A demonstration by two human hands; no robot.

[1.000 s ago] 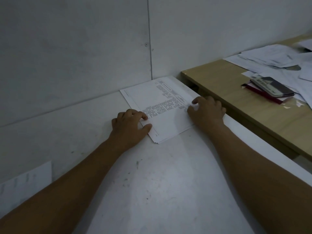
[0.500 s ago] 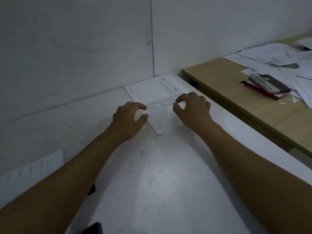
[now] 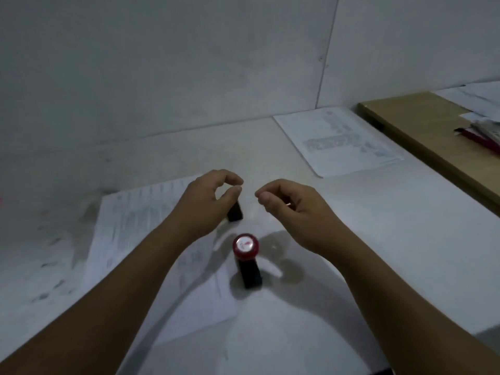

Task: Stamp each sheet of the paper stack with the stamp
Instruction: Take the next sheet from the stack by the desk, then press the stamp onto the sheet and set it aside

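A stamp (image 3: 246,259) with a red round top and a dark body stands upright on the white table (image 3: 378,239), between my forearms. A small dark block (image 3: 234,212) sits just beyond it, partly hidden by my left hand (image 3: 208,201). That hand hovers over the block with fingers curled and apart, holding nothing. My right hand (image 3: 295,209) hovers beside it, fingers loosely curled, also empty. A printed sheet (image 3: 140,239) lies under my left forearm. The paper stack (image 3: 338,142) lies at the far right by the wall, untouched.
A wooden desk (image 3: 422,136) adjoins the table on the right, carrying loose papers (image 3: 476,98) and a dark red booklet (image 3: 479,136). White wall panels close off the back.
Both hands have left the paper stack and drawn back toward me. The view has swung left and down, bringing the stamp, the dark block and the near sheet into sight.
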